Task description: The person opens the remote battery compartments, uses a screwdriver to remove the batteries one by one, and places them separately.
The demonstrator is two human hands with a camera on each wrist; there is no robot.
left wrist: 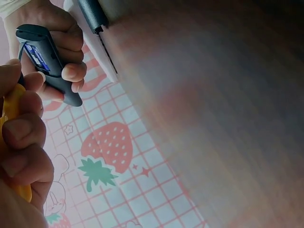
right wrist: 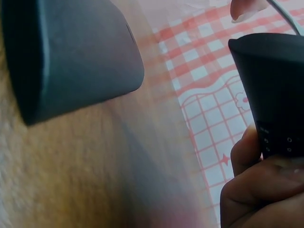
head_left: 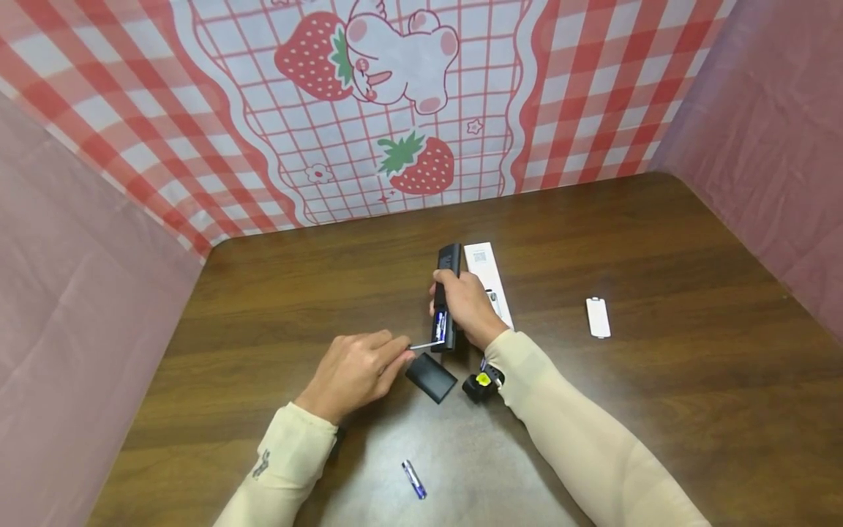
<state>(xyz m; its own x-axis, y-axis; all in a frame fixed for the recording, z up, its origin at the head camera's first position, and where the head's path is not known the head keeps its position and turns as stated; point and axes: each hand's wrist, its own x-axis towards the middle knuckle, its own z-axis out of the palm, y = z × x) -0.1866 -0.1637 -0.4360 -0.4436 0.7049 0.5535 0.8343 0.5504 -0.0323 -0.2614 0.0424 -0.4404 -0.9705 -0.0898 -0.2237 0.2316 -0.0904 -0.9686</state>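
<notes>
My right hand [head_left: 470, 304] grips a black remote control [head_left: 450, 256], its back turned up and its battery compartment uncovered. A blue and silver battery [head_left: 440, 326] lies in that compartment. In my left hand [head_left: 358, 369] is a screwdriver [head_left: 424, 345] with a thin metal shaft; its yellow handle [left wrist: 12, 109] shows in the left wrist view. The shaft reaches the compartment's near end, by the battery; whether the tip touches the battery I cannot tell. On the table below the remote lies a black battery cover [head_left: 432, 378]. Closer to me lies a loose battery [head_left: 414, 479].
A white box [head_left: 487, 274] with a printed code lies beside the remote, partly behind the right hand. Farther right is a small white cover [head_left: 598, 318] on the brown table [head_left: 691, 395]. A checked strawberry cloth [head_left: 586, 95] hangs along the back.
</notes>
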